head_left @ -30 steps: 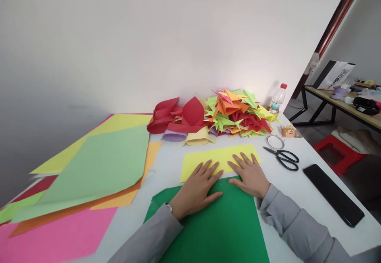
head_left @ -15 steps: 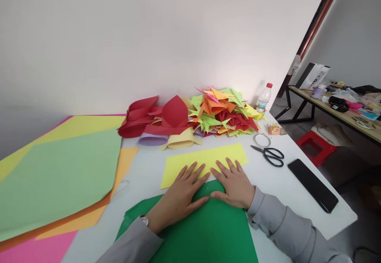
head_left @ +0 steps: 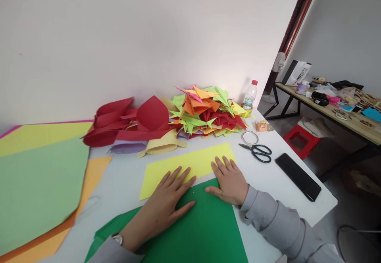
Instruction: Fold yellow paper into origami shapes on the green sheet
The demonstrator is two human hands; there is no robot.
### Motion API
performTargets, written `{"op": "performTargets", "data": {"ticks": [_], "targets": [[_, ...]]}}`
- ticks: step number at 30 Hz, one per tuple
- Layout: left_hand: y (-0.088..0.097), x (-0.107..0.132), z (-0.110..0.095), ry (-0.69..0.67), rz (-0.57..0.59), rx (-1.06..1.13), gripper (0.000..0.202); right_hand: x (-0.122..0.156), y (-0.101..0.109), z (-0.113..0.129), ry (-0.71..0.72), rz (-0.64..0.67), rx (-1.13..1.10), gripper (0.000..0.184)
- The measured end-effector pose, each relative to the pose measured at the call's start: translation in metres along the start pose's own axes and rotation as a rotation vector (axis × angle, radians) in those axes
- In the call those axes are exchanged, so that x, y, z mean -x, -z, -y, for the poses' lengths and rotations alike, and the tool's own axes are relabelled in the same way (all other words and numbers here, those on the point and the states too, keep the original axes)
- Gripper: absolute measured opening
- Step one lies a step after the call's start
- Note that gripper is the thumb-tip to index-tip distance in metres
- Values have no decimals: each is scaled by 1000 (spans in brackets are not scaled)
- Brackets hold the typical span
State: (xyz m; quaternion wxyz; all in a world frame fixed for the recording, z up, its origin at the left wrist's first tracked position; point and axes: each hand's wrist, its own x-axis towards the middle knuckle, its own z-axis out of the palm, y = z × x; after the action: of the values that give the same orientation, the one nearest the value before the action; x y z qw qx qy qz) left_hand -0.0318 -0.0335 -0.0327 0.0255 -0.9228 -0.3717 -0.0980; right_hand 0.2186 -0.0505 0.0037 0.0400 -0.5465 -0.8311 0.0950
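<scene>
My left hand (head_left: 169, 195) lies flat with its fingers spread, the palm over a green paper sheet (head_left: 196, 231) and the fingertips on a yellow paper strip (head_left: 184, 163). On the right side of the same sheets rests my right hand (head_left: 228, 181), palm down, its fingers stretched onto the yellow strip and its thumb on the green. The green sheet runs out of view at the bottom. Right of the strip are black-handled scissors (head_left: 258, 152), blades pointing left, below a pale ring-shaped roll (head_left: 250, 138).
Folded paper pieces (head_left: 202, 112) and red paper shapes (head_left: 153, 116) pile against the wall. Large coloured sheets (head_left: 41, 183) cover the left side. A bottle (head_left: 250, 95), a small wrapped item (head_left: 262, 125) and a black phone (head_left: 297, 176) stand or lie right. A red stool (head_left: 300, 140) is beyond the table.
The view has swung to the right, so the table things appear further left. My hands have moved apart along the paper, with a wider gap between them.
</scene>
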Motion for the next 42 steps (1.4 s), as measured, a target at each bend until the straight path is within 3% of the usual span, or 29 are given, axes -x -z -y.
{"op": "performTargets", "data": {"ticks": [13,18,25,30,34,37,42], "targets": [[-4,1,4,-15,-48,6,61,1,4,-22,-315,6,6,91],[-4,1,3,-29,-110,-56,56,-5,3,-33,-412,-62,47,88],[-1,-3,9,-10,-252,-121,40,-11,2,-29,-341,-229,7,67],[10,-11,4,-72,-108,-225,32,-11,4,-25,-304,-302,-94,53],[13,-12,-2,-113,2,-315,53,-11,4,-29,-306,-373,-238,48],[19,-12,-1,-81,-110,-284,45,-12,3,-32,-303,-448,-411,52],[53,-14,-5,20,-606,-83,23,-14,4,-36,-206,-560,-836,68]]}}
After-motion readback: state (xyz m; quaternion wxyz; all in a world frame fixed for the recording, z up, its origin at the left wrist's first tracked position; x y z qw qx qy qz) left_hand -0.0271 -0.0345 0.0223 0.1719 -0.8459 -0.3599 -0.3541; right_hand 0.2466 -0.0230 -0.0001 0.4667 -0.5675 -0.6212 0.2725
